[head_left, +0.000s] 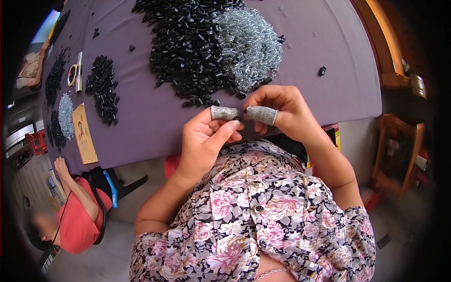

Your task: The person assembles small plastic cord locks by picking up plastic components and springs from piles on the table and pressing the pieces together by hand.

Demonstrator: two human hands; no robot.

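Note:
My left hand (204, 138) is closed in a pinch on a small black plastic piece (237, 119) between thumb and index finger. Facing it, my right hand (282, 110) has thumb and index finger pinched together, close to that piece. What lies in this right pinch is too small to make out. Grey fabric finger covers sit on the left index finger (223, 113) and on a right digit (262, 115). Beyond both hands lies a heap of short black tubular pieces (188, 56). Against its right side rests a pile of small shiny metal springs (249, 47).
A purple cloth (324, 89) covers the table. At left are more black pieces (102, 87), a tape roll (72, 75), a booklet (84, 134) and another spring pile (66, 115). A person in a red top (82, 221) sits left. A wooden chair (399, 150) stands right.

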